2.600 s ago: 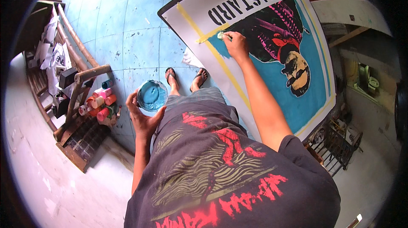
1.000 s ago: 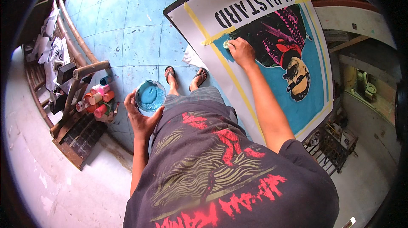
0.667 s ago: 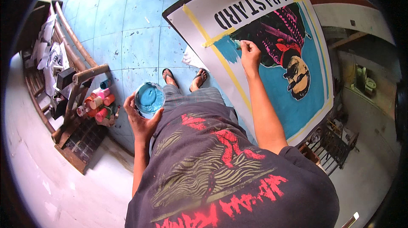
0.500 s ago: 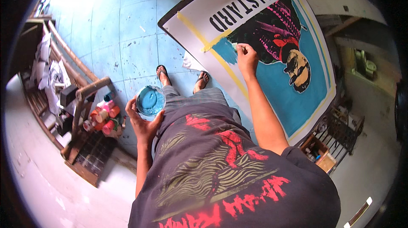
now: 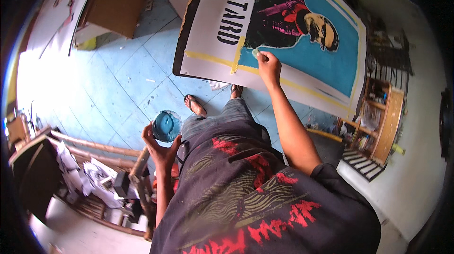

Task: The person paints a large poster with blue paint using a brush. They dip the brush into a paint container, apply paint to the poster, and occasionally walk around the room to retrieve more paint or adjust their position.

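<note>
- Got a clear-walled round tub [image 5: 178, 119] held out to the left of the legs, left hand [image 5: 161, 148] curved round it in a wide C, thumb on one side, fingers on the other.
- Showing thick teal paint [image 5: 166, 125] inside, swirled and lumpy.
- Pinching a small pale wad [image 5: 256, 53] in the right hand [image 5: 269, 67], thumb and fingers closed on it; too small to tell sponge from cloth.
- Keeping that wad right at the blue corner of the big flat poster [image 5: 210, 41], up ahead past the feet, near the printed figure's [image 5: 281, 15] lower edge. Can't tell if actually pressing.
- Bordered with yellow tape strips [image 5: 203, 56], backed by something dark with a ragged tan edge.
- Writing-wise: chunky black stencil capitals [image 5: 234, 10] along the white margin, plus rough red brush-style lettering [image 5: 255, 230] on the dark shirt [image 5: 307, 225].
</note>
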{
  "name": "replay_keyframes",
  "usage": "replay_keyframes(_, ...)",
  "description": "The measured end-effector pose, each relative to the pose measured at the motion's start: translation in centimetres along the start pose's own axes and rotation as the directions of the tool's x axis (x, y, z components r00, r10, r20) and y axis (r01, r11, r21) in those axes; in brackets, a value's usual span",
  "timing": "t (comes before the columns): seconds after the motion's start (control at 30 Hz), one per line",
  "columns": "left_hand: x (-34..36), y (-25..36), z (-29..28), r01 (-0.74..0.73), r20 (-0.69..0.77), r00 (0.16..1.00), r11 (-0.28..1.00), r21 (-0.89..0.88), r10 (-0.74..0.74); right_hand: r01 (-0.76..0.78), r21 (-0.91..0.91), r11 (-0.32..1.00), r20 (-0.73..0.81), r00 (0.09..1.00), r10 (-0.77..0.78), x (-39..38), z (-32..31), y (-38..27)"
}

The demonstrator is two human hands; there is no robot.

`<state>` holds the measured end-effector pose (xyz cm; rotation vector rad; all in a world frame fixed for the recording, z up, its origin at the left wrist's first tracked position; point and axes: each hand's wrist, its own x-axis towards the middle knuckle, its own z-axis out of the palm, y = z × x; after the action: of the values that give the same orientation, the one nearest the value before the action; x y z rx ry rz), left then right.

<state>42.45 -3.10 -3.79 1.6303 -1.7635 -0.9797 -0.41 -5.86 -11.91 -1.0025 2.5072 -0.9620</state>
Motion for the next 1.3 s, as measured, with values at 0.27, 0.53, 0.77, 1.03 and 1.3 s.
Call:
replay_keyframes(0.27, 4.4, -1.8, -2.1, -0.065, 0.161, 0.985, 0.998, -0.019, 0.067, 0.033, -0.153, 0.988, -0.079, 0.996, -0.045, -2.0, 0.8, -2.3)
replay_keyframes(0.53, 7.5, -1.2, -3.6, -0.111, 0.236, 0.966, 0.993, 0.031, 0.101, 0.076, -0.260, 0.963, -0.088, 0.991, -0.102, -1.7, 3.3, -1.5)
replay_keyframes(0.77, 8.4, -2.8, -4.2, -0.096, 0.249, 0.964, 0.995, -0.014, 0.096, 0.020, -0.340, 0.940, -0.030, 0.999, -0.032, -2.3, 3.6, -2.8)
replay_keyframes(1.03, 9.2, -2.5, -4.5, -0.100, 0.276, 0.956, 0.995, -0.015, 0.100, 0.055, -0.312, 0.949, -0.078, 0.994, -0.083, -0.7, 4.3, -2.2)
replay_keyframes(1.3, 9.4, -3.2, -4.8, -0.056, 0.262, 0.963, 0.996, -0.065, 0.071, -0.018, -0.308, 0.951, -0.128, 0.992, -0.022, 0.2, 3.7, -2.6)
